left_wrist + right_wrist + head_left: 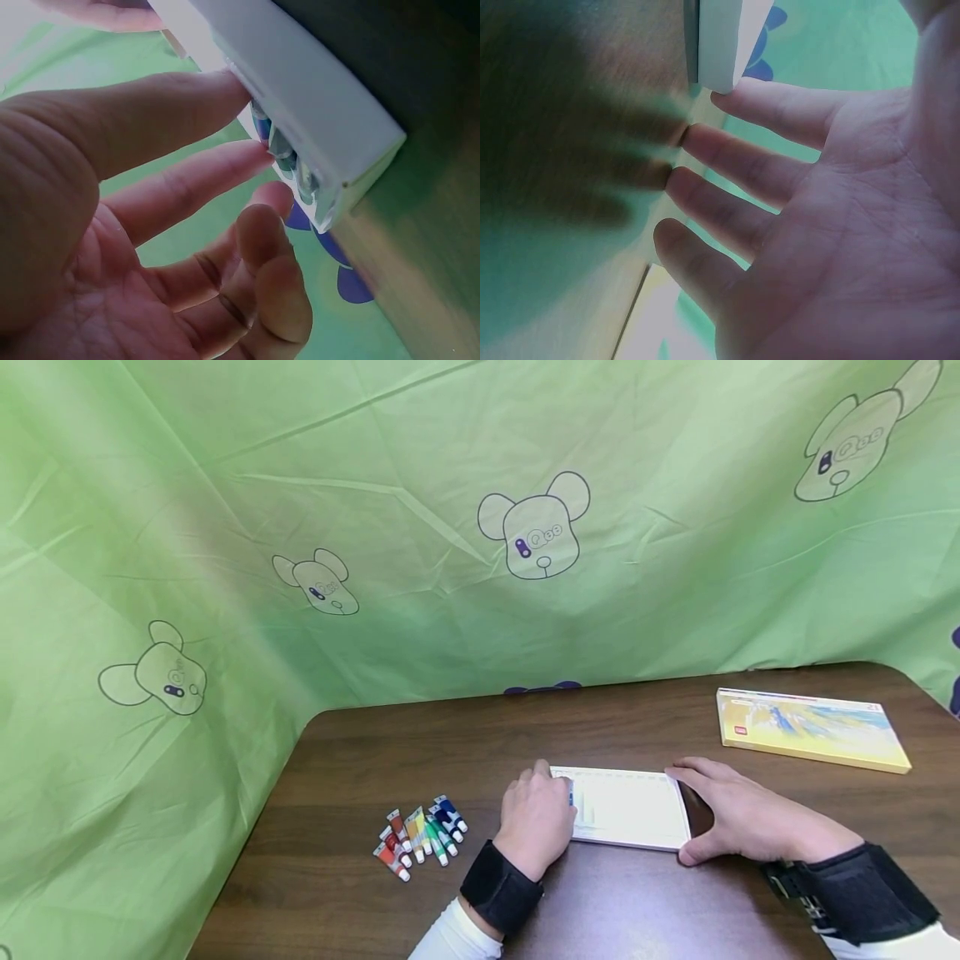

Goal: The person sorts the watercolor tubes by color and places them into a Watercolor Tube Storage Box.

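A shallow white box [632, 806] lies on the table between the hands. The left hand [537, 814] covers its left end. In the left wrist view, thumb and index finger pinch a blue paint tube [261, 124] at the box's opening, and the other fingers curl loosely below. More paint tubes [304, 180] lie beside it in clear plastic. At the right end, the right hand [738, 814] holds the box between thumb and index finger at the two corners. Its other fingers [727, 161] extend past the box corner towards the tabletop in the right wrist view.
Several loose paint tubes [422, 837] in red, yellow, green and blue lie grouped left of the left hand. A flat yellow paint-set box [813, 729] with a printed picture lies at the back right. A green curtain [420, 635] hangs behind the brown table [352, 743].
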### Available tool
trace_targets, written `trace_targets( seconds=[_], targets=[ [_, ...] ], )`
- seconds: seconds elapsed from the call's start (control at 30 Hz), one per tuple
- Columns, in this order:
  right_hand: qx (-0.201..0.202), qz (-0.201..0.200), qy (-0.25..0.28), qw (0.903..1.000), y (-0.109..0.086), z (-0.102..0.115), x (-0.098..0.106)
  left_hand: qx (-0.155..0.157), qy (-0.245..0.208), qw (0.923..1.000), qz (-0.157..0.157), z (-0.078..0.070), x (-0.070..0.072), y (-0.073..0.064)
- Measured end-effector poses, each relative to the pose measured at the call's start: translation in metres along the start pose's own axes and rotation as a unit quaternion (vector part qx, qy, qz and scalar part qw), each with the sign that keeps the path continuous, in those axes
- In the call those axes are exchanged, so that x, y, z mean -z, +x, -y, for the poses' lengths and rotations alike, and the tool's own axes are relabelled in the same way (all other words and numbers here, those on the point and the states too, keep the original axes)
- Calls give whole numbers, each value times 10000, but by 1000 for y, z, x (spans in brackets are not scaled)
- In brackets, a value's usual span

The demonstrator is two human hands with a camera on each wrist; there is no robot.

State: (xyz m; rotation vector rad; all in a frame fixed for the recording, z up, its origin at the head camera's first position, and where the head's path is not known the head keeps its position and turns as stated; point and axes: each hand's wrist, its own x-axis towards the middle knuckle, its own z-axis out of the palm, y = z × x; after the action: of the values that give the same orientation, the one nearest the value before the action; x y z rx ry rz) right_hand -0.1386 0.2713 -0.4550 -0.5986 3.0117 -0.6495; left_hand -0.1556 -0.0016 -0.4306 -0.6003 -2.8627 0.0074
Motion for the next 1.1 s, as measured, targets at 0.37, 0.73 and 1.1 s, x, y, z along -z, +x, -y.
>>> trace_targets(
  seconds=[0.37,0.73,1.1],
  targets=[
    [-13,54,74,10000,2,1,2,-168,-61,9996,-198,2,5,-2],
    [-40,77,129,9999,0,0,-1,30,-662,9978,-60,32,13,-1],
    [-40,75,60,9999,0,0,0,-554,-1755,9826,258,108,32,-4]
  ],
)
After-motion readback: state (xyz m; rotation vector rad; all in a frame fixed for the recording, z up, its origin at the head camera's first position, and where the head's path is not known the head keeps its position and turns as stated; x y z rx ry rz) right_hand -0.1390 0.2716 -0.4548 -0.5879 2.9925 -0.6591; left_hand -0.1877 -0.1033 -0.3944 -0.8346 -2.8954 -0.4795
